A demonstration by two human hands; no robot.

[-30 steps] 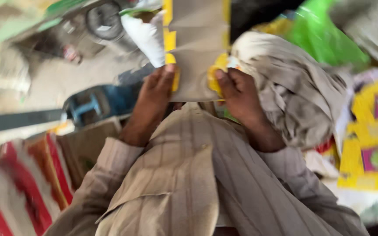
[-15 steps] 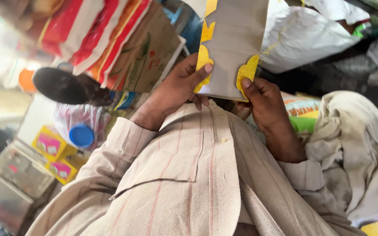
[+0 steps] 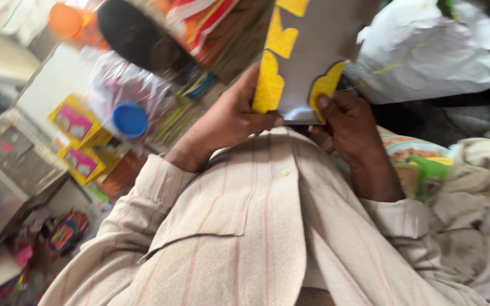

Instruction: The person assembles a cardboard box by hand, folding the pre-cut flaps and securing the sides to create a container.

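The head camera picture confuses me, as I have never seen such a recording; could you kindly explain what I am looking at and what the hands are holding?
The picture comes from a camera worn on a person's head, looking down their own body, so the striped beige shirt fills the lower half. No machine is involved: the work is done with two bare hands. The left hand and the right hand grip the near end of a grey sheet with yellow shaped edging, held up in front of the chest, thumbs pressed on the yellow parts. Around it is clutter rather than a clear surface: a clear bottle with a blue cap and yellow and pink boxes on the left, and a white plastic sack on the right. The picture is somewhat blurred.
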